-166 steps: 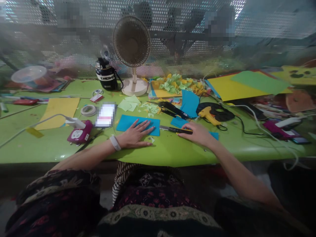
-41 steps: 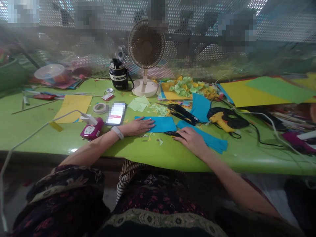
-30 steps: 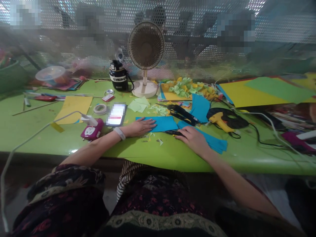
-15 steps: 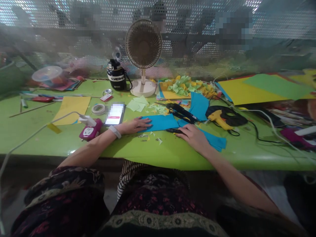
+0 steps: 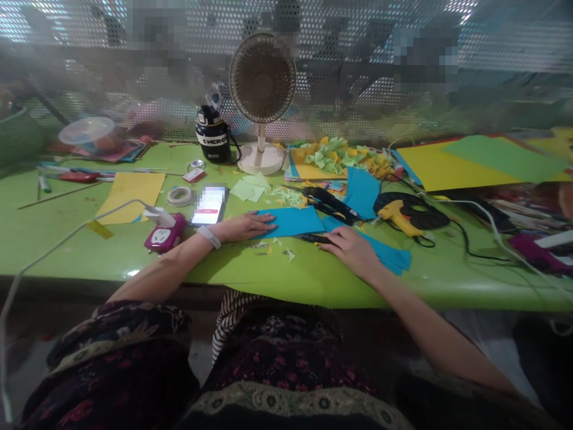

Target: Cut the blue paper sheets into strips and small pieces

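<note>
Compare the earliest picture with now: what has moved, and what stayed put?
The blue sheet has slid rightward, away from the phone. The left hand now rests on the sheet's left end; the right hand still holds the cutter, now beside the sheet's near edge. Phone and fan stayed.

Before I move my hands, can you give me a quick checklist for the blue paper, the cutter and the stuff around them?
1. Left hand steadying the blue paper: ok, it lies flat on the left end.
2. Right hand on the cutter: ok, the fingers are at its handle end.
3. Cutter's blade out or in: cannot tell, too small and dim.
4. Table in front of the paper free of scraps: not ok, small scraps lie there.
5. Phone off the blue paper: ok, it lies to its left.
6. Glue gun apart from both hands: ok, it lies beyond the right one.
</note>
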Tool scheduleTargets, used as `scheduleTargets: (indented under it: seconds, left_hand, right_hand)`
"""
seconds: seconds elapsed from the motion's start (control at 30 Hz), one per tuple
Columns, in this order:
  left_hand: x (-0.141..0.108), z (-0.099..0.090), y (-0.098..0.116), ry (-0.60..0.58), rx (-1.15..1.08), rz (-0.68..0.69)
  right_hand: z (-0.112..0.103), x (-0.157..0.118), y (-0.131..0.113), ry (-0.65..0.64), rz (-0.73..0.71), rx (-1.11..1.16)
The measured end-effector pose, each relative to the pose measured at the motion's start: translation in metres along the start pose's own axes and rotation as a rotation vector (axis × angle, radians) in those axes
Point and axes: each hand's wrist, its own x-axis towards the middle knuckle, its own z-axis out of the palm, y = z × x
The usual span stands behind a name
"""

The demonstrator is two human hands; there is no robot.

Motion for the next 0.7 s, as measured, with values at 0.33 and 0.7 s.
scheduleTargets:
  seconds: [0.33, 0.7]
  left_hand:
    - [0.001, 0.001, -0.001, 0.018, -0.010, 0.022]
    - [0.002, 0.001, -0.003, 0.010, 0.010, 0.017]
  right_hand:
    - [0.006, 0.000, -0.007, 0.029, -0.014, 0.025]
    - [0.009, 0.013, -0.020, 0.011, -0.027, 0.050]
